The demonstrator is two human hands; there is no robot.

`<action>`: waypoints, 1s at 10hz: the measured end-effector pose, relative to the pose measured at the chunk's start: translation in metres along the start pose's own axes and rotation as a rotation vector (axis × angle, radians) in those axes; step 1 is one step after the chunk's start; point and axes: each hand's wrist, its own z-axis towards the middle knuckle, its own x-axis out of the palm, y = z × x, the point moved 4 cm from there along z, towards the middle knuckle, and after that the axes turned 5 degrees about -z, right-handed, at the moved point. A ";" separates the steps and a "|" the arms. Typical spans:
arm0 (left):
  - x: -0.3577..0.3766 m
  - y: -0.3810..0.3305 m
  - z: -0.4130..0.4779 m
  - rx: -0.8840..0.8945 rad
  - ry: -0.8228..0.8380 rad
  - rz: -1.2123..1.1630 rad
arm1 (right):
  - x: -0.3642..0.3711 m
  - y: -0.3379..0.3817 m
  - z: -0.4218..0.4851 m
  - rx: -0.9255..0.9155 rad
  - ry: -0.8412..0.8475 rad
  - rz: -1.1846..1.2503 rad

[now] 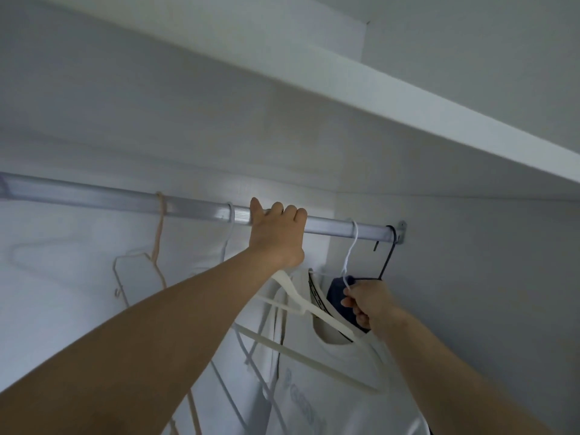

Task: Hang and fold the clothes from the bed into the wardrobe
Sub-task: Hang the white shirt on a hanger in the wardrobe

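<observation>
**Both hands up at the wardrobe rail**

Head view: your left hand (276, 233) reaches up with its fingers curled over the metal rail (125, 199). What hangs from that hand is hidden behind your wrist; a cream plastic hanger (301, 309) shows just below it, but you cannot tell whether you hold it. Your right hand (367, 304) pinches the neck of a white wire hanger (350, 255), whose hook sits over the rail. The white T-shirt (332, 387) hangs below, between your forearms, its lower part cut off by the frame's bottom edge; its printed lettering is too blurred to read. A dark blue garment (337, 293) peeks out behind your right fingers, mostly hidden.

Count four hooks on the rail: a beige one (160, 215), a pale one (230, 215), the white wire one and a black one (389, 246) near the bracket. The rail's long axis runs left to right, sloping down toward the right in this view. The T-shirt hangs lengthwise downward, collar uppermost.
</observation>
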 end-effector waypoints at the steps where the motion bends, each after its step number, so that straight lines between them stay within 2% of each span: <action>1: 0.000 0.000 -0.004 0.005 0.005 0.004 | 0.000 0.002 -0.007 0.011 0.002 -0.024; 2: 0.000 -0.001 -0.008 0.001 0.021 -0.009 | -0.002 0.004 -0.008 -0.096 0.023 -0.101; 3: -0.001 -0.006 -0.018 -0.032 0.070 -0.068 | -0.014 0.015 -0.026 -0.216 -0.053 -0.224; 4: -0.006 -0.021 -0.027 -0.038 0.034 -0.181 | -0.021 0.024 -0.057 -0.253 -0.036 -0.571; 5: -0.021 -0.053 -0.041 0.033 0.009 -0.474 | -0.034 0.026 -0.072 -0.306 -0.065 -0.549; 6: -0.037 -0.089 -0.064 0.014 0.072 -0.741 | -0.060 0.009 -0.095 -0.243 -0.107 -0.292; 8: -0.053 -0.154 -0.123 -0.082 0.133 -1.052 | -0.111 -0.036 -0.169 -0.324 -0.118 0.038; 10: -0.054 -0.215 -0.207 -0.184 0.233 -1.264 | -0.154 -0.104 -0.240 -0.214 -0.137 0.041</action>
